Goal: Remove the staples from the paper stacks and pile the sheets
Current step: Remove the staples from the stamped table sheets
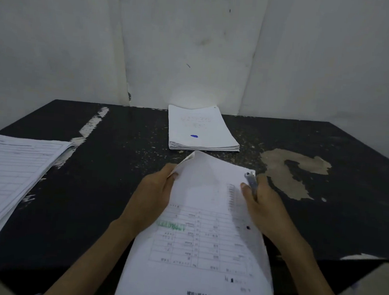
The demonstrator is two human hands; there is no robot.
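Far left: left pile (11, 179) of loose white sheets lay flat on the table (116, 176), printed with ruled form lines, edges fanned unevenly, near corner hanging past the table's front edge. Table top was matte black, speckled and scuffed. A white paint streak (90, 125) ran diagonally from behind the pile toward the back edge.

Left hand (155, 190): grip closed on the top-left corner of the held stack (205, 236), fingers curled under, thumb over the edge. That corner was lifted and curling back. The held stack was thin white paper with a printed table grid and a green stamp, text blurred. It sat centre-front, tilted, lower end reaching off the table toward the person.

Behind it, apart, the far stack (202, 129) lay against the wall (196, 54): thicker, squared-up block, blue blot on the top sheet.

Right hand (265, 206): grip closed round a silvery metal tool (251, 182), slim, tip at the held stack's top-right corner, thumb on the paper's right edge. Couldn't tell whether a staple was there.

Right of that: a beige patch (291, 171), irregular, where the black coating was worn off.
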